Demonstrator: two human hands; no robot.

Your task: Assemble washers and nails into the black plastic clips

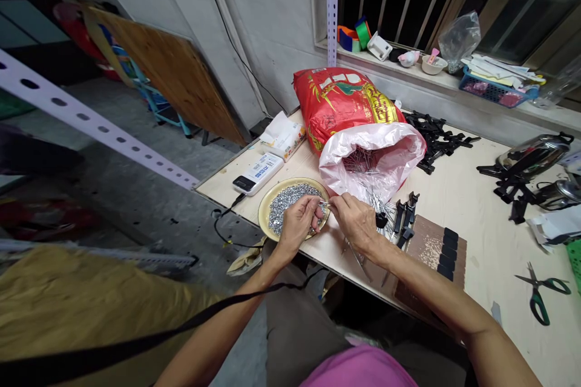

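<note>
Pink shirt (358,369) nearest. Left hand (298,222) pinching small metallic piece (324,201) above right rim of plate (264,213) of metal bits (285,196); right hand (356,221) pinching other end, piece's shape too small to tell. Step judged: two-handed fitting; next move calls for steady fingertip alignment.

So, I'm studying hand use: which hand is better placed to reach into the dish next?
Probably the left hand: it is over the dish, while the right hand is nearer the sack.
</note>
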